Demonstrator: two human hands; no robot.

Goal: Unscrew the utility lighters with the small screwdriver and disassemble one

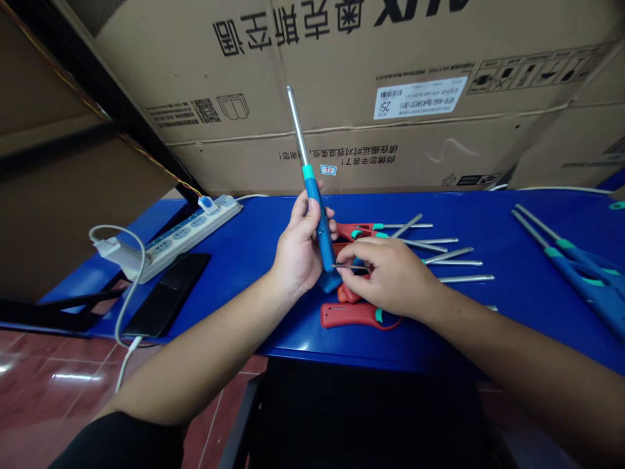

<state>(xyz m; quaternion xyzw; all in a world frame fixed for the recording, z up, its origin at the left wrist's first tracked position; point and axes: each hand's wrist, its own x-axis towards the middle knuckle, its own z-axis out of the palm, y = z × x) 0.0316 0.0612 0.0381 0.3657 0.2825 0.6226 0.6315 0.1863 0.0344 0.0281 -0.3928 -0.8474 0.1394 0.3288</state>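
Note:
My left hand is wrapped round the handle of a blue long-neck lighter, its metal tube pointing up and away. In my right hand a thin metal pin-like piece is pinched between thumb and fingers. Its tip meets the lighter's butt end; whether it goes in or only touches, I cannot tell. Below and behind my hands lie several red long-neck lighters, the nearest one flat with its tube mostly hidden by my right wrist. Part of another blue piece shows under the held lighter.
Several blue lighters lie at the right of the blue table. A white power strip and a black phone on a white cable are at the left. A large cardboard box stands along the back.

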